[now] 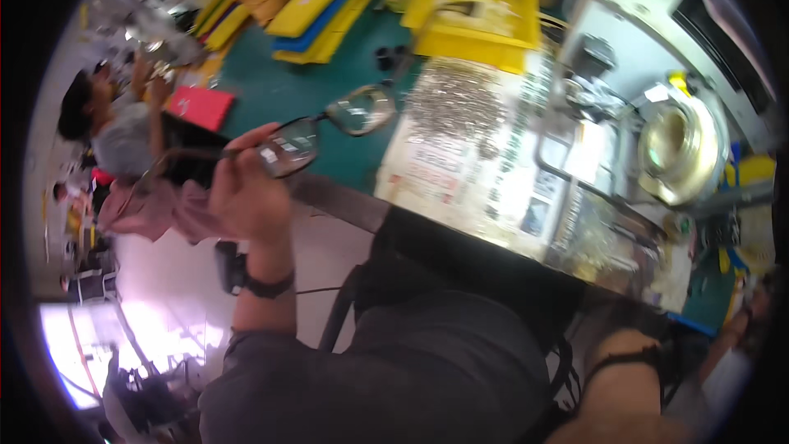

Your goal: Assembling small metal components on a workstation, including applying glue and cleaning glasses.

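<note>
My left hand (251, 197) is raised at the left of the bench, its fingers closed on a pair of dark-framed eyeglasses (294, 146). The fingers grip near one lens, and the other lens reaches out over the green bench top (267, 107). Behind my hand hangs a pink cloth (168, 210); I cannot tell whether the two touch. My right hand (626, 342) is low at the right, by the bench's front edge, with a dark band at the wrist. Its fingers are hidden.
A pile of small shiny metal pieces (456, 103) lies on a printed sheet (427, 168). Behind it stands a yellow tray (530, 12). Yellow and blue pads (320, 0) and a red sheet (201, 107) lie farther left. A round metal machine part (707, 152) stands right. People sit nearby.
</note>
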The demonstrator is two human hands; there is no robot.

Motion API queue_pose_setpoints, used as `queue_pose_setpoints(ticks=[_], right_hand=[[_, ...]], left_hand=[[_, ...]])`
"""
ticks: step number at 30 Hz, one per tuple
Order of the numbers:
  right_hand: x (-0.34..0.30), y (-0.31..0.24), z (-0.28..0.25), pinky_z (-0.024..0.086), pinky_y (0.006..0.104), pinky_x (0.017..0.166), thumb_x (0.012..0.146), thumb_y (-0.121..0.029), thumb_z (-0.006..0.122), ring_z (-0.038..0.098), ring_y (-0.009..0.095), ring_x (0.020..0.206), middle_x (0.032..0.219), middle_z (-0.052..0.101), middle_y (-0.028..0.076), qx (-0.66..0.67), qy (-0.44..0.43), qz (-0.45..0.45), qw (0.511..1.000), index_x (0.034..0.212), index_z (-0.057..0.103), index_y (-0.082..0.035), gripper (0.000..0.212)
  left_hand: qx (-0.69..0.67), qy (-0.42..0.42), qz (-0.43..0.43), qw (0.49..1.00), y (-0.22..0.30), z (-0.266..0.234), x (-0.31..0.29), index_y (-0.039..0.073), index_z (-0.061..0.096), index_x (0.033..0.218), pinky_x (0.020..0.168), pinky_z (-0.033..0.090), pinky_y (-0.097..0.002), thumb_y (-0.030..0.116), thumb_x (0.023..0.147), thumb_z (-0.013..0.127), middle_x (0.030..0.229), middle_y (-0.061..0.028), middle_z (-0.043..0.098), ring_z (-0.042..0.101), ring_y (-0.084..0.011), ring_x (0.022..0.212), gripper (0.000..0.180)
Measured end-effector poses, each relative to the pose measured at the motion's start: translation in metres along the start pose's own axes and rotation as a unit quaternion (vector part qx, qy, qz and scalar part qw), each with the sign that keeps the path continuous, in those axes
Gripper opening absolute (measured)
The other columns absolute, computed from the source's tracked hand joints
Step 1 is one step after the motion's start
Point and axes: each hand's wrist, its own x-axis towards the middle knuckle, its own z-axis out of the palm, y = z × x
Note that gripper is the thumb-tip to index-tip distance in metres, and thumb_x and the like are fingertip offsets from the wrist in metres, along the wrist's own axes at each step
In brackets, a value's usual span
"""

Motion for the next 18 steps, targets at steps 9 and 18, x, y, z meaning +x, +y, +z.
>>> queue_pose_setpoints(ticks=[9, 18], right_hand=[[-0.023, 0.024, 0.039, 0.045, 0.0473, 0.105, 0.107, -0.047, 0.033, 0.059, 0.035, 0.117, 0.14, 0.053, 0.022, 0.245, 0.188, -0.164, 0.937, 0.144, 0.043, 0.01, 0.068], [-0.055, 0.024, 0.019, 0.042, 0.0469, 0.109, 0.108, -0.043, 0.035, 0.058, 0.034, 0.12, 0.139, 0.054, 0.021, 0.115, 0.161, -0.062, 0.978, 0.143, 0.043, 0.011, 0.065]], left_hand=[[0.174, -0.002, 0.072, 0.982, -0.002, -0.067, 0.008, -0.006, 0.065, 0.113, 0.086, 0.061, -0.0416, 0.02, 0.11, 0.037, 0.11, -0.0188, 0.069, 0.069, -0.0279, 0.096, 0.038], [0.252, 0.002, 0.165, 0.954, 0.005, 0.028, 0.001, -0.004, 0.068, 0.106, 0.08, 0.056, -0.0309, 0.019, 0.108, 0.043, 0.102, -0.0133, 0.072, 0.068, -0.0184, 0.091, 0.034]])
